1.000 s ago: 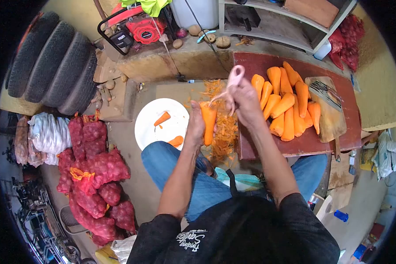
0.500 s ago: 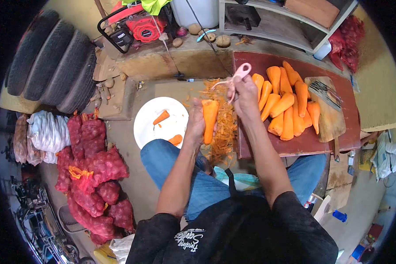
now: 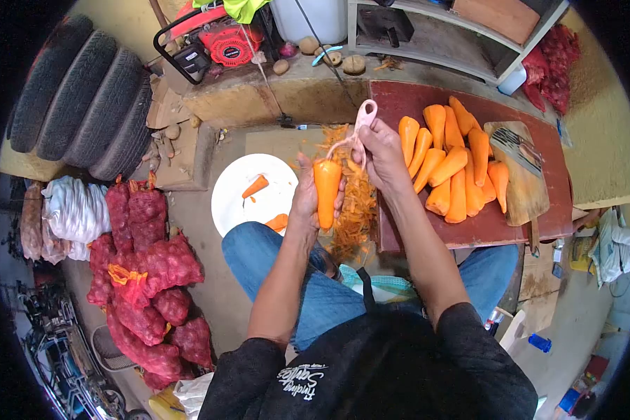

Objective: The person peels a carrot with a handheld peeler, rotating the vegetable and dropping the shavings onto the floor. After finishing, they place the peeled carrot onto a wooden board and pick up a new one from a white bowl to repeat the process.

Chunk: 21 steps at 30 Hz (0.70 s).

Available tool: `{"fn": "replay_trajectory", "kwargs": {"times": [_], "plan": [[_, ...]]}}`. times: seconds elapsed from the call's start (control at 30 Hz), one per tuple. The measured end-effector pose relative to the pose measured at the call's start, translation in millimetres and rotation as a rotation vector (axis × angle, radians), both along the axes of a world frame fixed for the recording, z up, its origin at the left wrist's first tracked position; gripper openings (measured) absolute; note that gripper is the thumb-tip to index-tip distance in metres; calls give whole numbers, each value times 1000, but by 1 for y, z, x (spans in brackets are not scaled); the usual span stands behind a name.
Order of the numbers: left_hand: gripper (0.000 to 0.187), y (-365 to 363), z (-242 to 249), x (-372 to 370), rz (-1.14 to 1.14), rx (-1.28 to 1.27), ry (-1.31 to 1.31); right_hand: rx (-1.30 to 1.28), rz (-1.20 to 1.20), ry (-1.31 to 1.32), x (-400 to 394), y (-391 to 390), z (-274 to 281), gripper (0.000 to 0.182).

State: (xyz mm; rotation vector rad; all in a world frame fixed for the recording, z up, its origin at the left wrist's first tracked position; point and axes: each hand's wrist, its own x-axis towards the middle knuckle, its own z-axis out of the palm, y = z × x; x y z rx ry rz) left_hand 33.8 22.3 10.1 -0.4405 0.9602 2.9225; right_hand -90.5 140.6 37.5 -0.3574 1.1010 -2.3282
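A peeled orange carrot [image 3: 327, 195] stands nearly upright in my left hand [image 3: 305, 195], its thick end away from me. My right hand [image 3: 384, 155] is closed on the handle of a pink peeler [image 3: 363, 125], whose head is at the carrot's thick end. Orange peelings [image 3: 353, 210] lie on the floor beneath and beside the carrot. To the left, a white round container [image 3: 227, 189] holds carrot pieces [image 3: 256, 186]. Several peeled carrots [image 3: 449, 166] are piled on the red table [image 3: 413, 239] at my right, beside a wooden board [image 3: 527, 197] with a metal utensil [image 3: 518, 149] on it.
Red net sacks [image 3: 145, 306] and black tires [image 3: 112, 114] are at the left. A red machine [image 3: 227, 46] stands on the ledge [image 3: 259, 98] ahead, near a grey shelf [image 3: 432, 45]. My knees flank the peelings and the table's near edge.
The peeler has moved down and left onto the carrot's thick end, with my right hand. The carrot has turned slightly and shifted left, and my left fingers now show round its right side.
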Motion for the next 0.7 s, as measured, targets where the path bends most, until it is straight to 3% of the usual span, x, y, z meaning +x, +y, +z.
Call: {"fn": "replay_trajectory", "kwargs": {"times": [0.1,0.23,0.33,0.4,0.53,0.7], "plan": [[88,1,7,0,1,1,19,-121,-118,-51,-4,-4,0,18],[89,-2,4,2,6,26,0,-53,71,-11,2,8,14,17],[95,1,11,5,-18,92,86,-58,-105,-47,-26,4,-23,17],[87,3,11,7,11,136,128,-50,-209,-108,-30,6,-18,16],[70,2,9,6,131,73,95,0,52,1,-6,23,-1,22],[58,0,6,5,179,-80,28,-37,-49,-73,14,35,5,20]]}}
